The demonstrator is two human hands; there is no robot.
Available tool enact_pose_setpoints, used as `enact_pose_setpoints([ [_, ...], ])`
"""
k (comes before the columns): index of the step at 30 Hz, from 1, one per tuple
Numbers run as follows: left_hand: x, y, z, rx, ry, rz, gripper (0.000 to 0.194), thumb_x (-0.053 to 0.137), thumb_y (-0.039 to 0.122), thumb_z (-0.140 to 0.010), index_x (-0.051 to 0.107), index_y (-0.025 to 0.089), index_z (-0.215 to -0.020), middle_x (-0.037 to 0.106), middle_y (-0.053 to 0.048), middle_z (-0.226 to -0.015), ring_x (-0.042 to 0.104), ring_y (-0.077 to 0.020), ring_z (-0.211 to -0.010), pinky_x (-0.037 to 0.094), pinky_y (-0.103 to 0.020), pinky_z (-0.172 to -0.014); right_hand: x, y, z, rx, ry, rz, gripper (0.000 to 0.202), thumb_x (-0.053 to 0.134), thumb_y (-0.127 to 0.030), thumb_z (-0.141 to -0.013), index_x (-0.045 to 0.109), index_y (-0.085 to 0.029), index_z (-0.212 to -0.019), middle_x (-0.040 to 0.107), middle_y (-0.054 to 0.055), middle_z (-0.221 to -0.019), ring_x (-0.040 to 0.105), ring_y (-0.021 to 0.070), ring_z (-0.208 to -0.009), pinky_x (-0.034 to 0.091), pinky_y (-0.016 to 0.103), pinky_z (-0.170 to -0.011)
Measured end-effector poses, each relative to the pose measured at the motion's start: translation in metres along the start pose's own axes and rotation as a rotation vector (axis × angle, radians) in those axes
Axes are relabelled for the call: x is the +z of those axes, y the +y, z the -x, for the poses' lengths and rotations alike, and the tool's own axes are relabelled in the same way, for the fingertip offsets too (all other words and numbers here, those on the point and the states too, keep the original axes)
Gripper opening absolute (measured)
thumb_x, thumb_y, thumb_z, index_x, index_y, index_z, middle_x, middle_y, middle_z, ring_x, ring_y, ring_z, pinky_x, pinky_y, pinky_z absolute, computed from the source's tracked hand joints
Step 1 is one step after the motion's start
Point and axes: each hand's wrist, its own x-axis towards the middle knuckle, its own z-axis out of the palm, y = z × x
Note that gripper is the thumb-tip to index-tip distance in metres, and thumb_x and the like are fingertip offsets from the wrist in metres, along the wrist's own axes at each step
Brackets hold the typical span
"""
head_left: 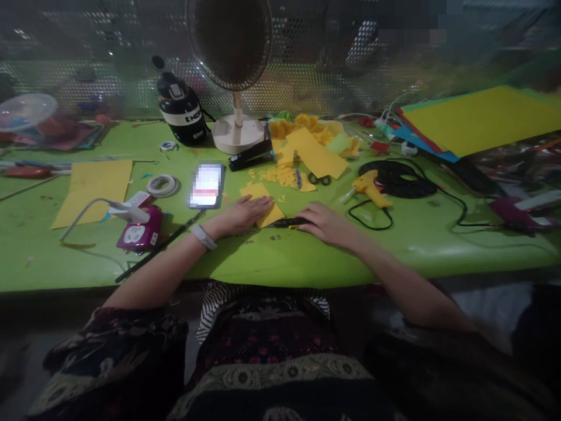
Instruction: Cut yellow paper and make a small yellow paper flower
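One sheet (272,214) under left hand (244,214); right hand (323,223): cutter (286,223), perhaps.

The single head-worn camera looks forward and down from above the person's patterned garment (272,351), nearest along the bottom of the wide view. The left hand (243,215) and right hand (322,224) show mid-view over the green tabletop (372,257); a perforated screen (311,76) stands farthest, across the top.

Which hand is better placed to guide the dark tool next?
Probably the right hand: it holds the dark tool near the yellow paper, while the left hand rests on that paper.
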Motion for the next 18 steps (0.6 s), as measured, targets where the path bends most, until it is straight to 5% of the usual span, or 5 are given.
enact_pose_setpoints([
  [7,0.004,-0.003,0.000,0.018,0.024,0.027,0.054,0.025,0.029,-0.109,0.031,0.018,-0.162,0.030,-0.010,-0.169,0.025,-0.0202,-0.158,0.011,-0.044,-0.129,-0.006,-0.017,-0.001,-0.004,-0.070,-0.030,0.028,0.057,-0.030,-0.101,0.072,-0.014,-0.118,0.067,0.016,-0.106,0.061,0.0278,-0.099,0.051,0.044,-0.088],
  [11,-0.001,0.004,0.005,-0.039,0.121,0.080,0.063,0.038,0.044,-0.107,0.026,0.020,-0.163,0.023,-0.013,-0.171,0.020,-0.0248,-0.159,0.014,-0.044,-0.129,-0.013,-0.025,-0.002,-0.011,-0.123,-0.092,0.029,0.063,-0.036,-0.098,0.073,-0.017,-0.118,0.068,0.014,-0.110,0.063,0.0268,-0.102,0.051,0.043,-0.091],
  [18,-0.007,0.010,0.014,-0.188,0.174,0.113,0.082,0.048,0.060,-0.100,0.024,0.014,-0.163,0.027,-0.017,-0.169,0.031,-0.0338,-0.154,0.021,-0.049,-0.128,-0.010,-0.021,-0.061,0.266,-0.064,-0.134,0.035,0.069,-0.045,-0.092,0.072,-0.018,-0.114,0.068,0.013,-0.116,0.064,0.0260,-0.101,0.052,0.042,-0.088],
])
